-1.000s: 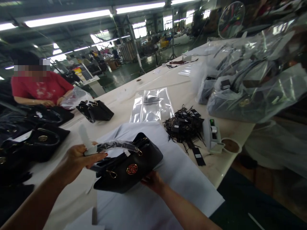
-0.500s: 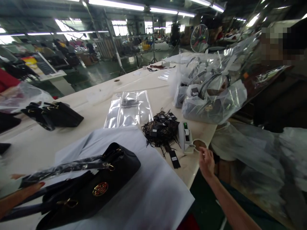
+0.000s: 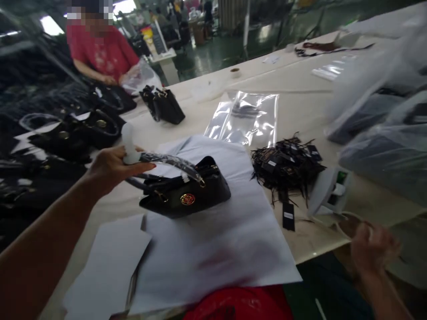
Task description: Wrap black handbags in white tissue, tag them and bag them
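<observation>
A black handbag (image 3: 187,195) with a round gold emblem stands on a white sheet (image 3: 230,249), its handles partly wrapped in clear film. My left hand (image 3: 111,166) is closed around a handle at the bag's left, where a white wrap (image 3: 129,144) sticks up above my fingers. At the table's right edge, my right hand (image 3: 375,244) is blurred, its fingers curled together beside a white tape dispenser (image 3: 330,191). What those fingers hold, if anything, does not show. A heap of black hang tags (image 3: 287,166) lies between the handbag and the dispenser.
Clear plastic bags (image 3: 250,118) lie behind the sheet. Bagged handbags (image 3: 387,151) stand at the right. More black handbags (image 3: 73,133) crowd the left side, near white boards (image 3: 106,266). Across the table, a person in red (image 3: 103,53) handles a plastic bag.
The view has swung left and down. The handbag now sits more upright, with my left hand gripping its handle higher up. My right hand remains beside the dispenser, its fingers more curled.
</observation>
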Demonstrator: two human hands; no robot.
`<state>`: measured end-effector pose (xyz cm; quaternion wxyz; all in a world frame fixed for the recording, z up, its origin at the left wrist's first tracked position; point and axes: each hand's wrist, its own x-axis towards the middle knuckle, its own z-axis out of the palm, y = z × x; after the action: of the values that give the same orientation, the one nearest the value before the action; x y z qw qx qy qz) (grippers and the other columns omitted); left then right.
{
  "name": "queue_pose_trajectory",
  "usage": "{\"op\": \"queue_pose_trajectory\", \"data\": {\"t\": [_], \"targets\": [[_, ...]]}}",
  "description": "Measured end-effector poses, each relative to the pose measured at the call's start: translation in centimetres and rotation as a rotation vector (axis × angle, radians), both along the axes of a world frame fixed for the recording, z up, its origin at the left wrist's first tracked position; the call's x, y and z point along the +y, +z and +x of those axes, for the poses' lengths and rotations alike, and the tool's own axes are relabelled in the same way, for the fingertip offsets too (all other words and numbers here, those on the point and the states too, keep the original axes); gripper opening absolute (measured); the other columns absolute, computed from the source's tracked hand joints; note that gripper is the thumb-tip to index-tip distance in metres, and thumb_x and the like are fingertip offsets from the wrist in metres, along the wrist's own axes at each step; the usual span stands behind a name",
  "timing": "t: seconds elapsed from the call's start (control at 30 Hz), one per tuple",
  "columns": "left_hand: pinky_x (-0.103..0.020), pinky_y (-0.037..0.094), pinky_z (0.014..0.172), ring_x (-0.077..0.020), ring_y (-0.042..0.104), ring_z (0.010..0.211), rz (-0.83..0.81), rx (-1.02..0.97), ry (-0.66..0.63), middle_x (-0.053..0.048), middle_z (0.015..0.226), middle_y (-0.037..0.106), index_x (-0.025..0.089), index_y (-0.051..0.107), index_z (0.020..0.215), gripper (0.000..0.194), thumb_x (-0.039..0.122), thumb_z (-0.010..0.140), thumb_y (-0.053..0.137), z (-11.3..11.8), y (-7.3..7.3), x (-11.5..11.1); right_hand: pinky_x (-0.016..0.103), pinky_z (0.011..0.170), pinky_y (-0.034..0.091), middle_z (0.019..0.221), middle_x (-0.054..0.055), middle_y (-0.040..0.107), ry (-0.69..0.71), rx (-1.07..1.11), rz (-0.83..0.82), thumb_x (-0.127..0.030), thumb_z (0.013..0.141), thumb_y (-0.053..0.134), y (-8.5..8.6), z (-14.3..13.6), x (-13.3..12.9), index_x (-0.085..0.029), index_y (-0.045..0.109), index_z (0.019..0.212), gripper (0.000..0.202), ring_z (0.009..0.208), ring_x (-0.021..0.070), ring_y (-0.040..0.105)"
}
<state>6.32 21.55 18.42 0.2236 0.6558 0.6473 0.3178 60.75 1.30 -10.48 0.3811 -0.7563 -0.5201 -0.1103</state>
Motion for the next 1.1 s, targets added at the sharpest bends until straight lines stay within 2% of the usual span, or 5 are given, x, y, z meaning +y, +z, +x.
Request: {"op": "queue_pose_trajectory", "data": {"t": [0.23,0.43,0.63,0.77,1.1], "targets": [[-0.029,0.043,0.090,-0.0210,0.055,0.104,0.298,0.050,-0.072,-0.009,0.118,0.059,0.014,0.050,0.125,0.089,0.035,0.046,0.087,-1.7,-2.9,-4.5,0.038,0.093,0.044,0.117,0.008,0.061,1.074,-0.016,-0.306,-0.024,0.088,0.050,0.1,-22.5,-2.2,-0.027,0.056,0.120,0.032,0.110,0.0216,0.055],[-0.036,0.048,0.091,-0.0236,0.057,0.107,0.241,0.231,0.037,-0.011,0.118,0.058,0.019,0.048,0.123,0.050,0.035,0.079,0.065,-4.6,-10.2,-13.4,0.048,0.107,0.029,0.138,0.007,0.049,1.614,-0.017,-0.689,-0.030,0.081,0.064,-4.1,-31.0,-1.5,-0.033,0.050,0.129,0.050,0.126,0.0268,0.043],[-0.039,0.052,0.083,-0.0256,0.061,0.098,-0.039,0.463,-0.191,-0.012,0.103,0.065,0.019,0.055,0.115,0.030,0.029,0.087,0.049,-5.4,-22.5,-26.1,0.045,0.104,0.033,0.136,0.010,0.050,1.684,-0.162,-0.654,-0.037,0.089,0.054,-4.8,-30.9,0.7,-0.025,0.046,0.133,0.047,0.125,0.0248,0.045],[-0.046,0.044,0.094,-0.0289,0.051,0.116,-0.067,0.587,-0.383,-0.015,0.123,0.057,0.015,0.044,0.128,0.047,0.028,0.084,0.054,-3.3,-26.3,-31.0,0.045,0.094,0.042,0.125,0.015,0.058,1.594,-0.167,-0.641,-0.040,0.092,0.046,-3.6,-31.8,1.5,-0.016,0.051,0.128,0.044,0.113,0.0264,0.052],[-0.038,0.041,0.079,-0.0220,0.054,0.087,0.062,0.570,-0.290,-0.007,0.088,0.061,0.016,0.056,0.081,0.003,0.015,0.079,0.054,3.3,-28.9,-25.1,0.036,0.082,0.052,0.100,0.008,0.068,1.580,0.085,-0.696,-0.035,0.094,0.040,-1.8,-32.9,4.1,-0.019,0.061,0.109,0.031,0.092,0.0191,0.063]]}}
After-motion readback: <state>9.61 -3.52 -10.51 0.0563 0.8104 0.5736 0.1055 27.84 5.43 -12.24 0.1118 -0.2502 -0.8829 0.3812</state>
